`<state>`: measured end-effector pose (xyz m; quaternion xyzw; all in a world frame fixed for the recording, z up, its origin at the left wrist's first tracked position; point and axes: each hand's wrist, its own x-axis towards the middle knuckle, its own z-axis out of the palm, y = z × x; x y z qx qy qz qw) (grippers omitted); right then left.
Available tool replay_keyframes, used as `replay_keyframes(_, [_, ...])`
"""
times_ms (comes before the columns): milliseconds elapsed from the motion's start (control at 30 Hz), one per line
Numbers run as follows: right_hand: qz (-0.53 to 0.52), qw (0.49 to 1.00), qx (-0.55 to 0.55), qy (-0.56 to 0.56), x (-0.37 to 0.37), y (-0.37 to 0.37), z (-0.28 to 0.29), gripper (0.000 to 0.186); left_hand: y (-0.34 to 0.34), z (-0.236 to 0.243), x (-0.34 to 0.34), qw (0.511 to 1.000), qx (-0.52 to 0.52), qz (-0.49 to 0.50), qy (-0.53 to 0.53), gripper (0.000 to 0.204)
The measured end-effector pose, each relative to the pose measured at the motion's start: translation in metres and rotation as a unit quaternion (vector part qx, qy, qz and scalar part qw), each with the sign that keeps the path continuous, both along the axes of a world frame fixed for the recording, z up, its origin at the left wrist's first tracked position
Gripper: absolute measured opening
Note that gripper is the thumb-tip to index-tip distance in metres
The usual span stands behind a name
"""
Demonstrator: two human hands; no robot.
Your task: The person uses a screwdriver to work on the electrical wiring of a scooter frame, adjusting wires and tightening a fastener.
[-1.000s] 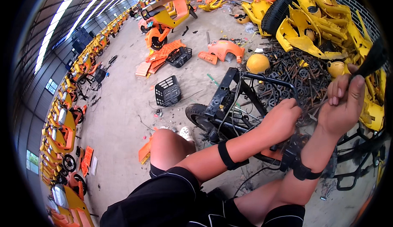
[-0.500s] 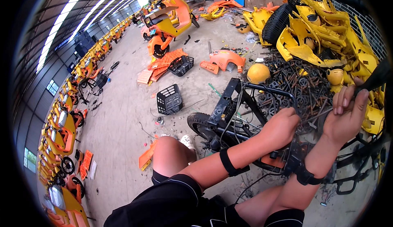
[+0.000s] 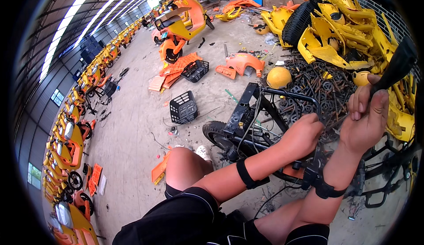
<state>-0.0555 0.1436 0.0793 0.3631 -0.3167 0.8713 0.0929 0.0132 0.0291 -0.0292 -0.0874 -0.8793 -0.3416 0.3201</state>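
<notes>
A black scooter frame with loose cables and a rear wheel stands in front of me. My left hand is closed low over the frame's right part; its fingertips and whatever they grip are hidden. At the right, my right hand is curled round a black handle, raised above the frame, with its thumb upward and fingers bent. The lower end of that handle is hidden by the hand.
Behind the frame lie a heap of metal parts, yellow panels and a yellow helmet. Black baskets and orange panels lie on the floor. An orange-yellow scooter stands farther back; rows of scooters line the left.
My right hand and the black handle have shifted a little left and, since half a second ago, upward. My left hand stays low over the frame. The whole view has shifted slightly.
</notes>
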Motion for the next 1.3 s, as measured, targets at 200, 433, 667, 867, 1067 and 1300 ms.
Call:
replay_keyframes(200, [-0.016,1.0,0.011,-0.004,0.002,-0.002,0.0,0.043,0.002,0.001,0.0,1.0,0.002,0.005,-0.007,0.012])
replay_keyframes(433, [-0.066,0.997,-0.023,-0.017,-0.001,0.012,0.005,0.041,0.001,-0.001,0.002,1.0,0.013,0.01,-0.014,0.013])
replay_keyframes(667, [-0.045,0.998,-0.035,-0.031,-0.008,0.03,0.009,0.041,0.002,0.001,0.001,1.0,0.011,0.013,-0.012,0.013])
replay_keyframes(867, [-0.061,0.998,-0.027,-0.019,-0.009,0.039,0.009,0.04,0.002,0.002,0.002,1.0,0.008,0.019,-0.005,0.014])
replay_keyframes(1067, [-0.065,0.998,-0.019,-0.02,-0.008,0.041,0.01,0.04,0.004,0.0,0.003,0.997,-0.054,0.042,0.017,0.016])
replay_keyframes(1300, [-0.06,0.998,-0.021,-0.016,-0.008,0.042,0.009,0.041,0.011,0.004,0.006,0.997,-0.044,0.058,0.013,0.019])
